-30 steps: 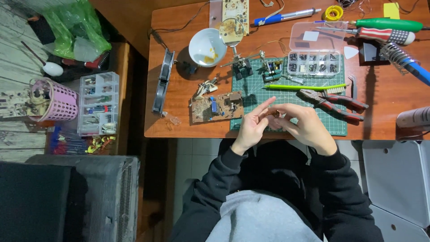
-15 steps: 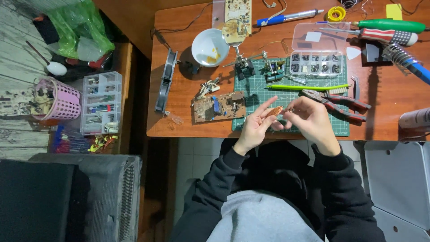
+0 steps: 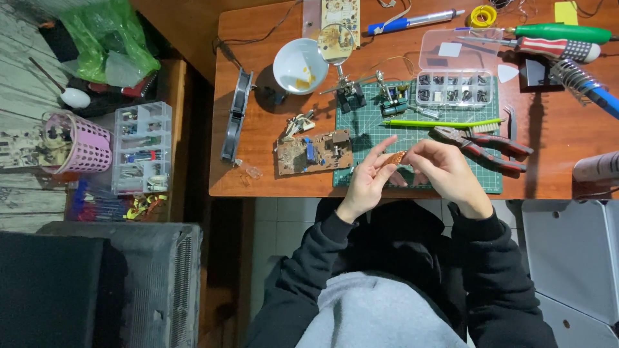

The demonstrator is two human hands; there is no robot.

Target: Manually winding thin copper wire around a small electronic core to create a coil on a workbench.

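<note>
Copper-coloured board piece sits pinched between your two hands at the centre of the frame, just above the near edge of the green cutting mat. Your left hand grips its lower end with fingers spread upward, and your right hand closes on the other end, so the two hands are brought together on that one small part. It looks as if you are turning it over for inspection; whatever follows calls for a steady pinch, since the piece is small and thin.

Just left of your left hand lies a brown circuit board on the wooden desk. Beyond your right hand, red-handled pliers rest on the mat, with a green pen-like tool above them. Further up sit a clear parts box, a helping-hands clamp with magnifier and a white bowl. A soldering iron lies at the upper right.
</note>
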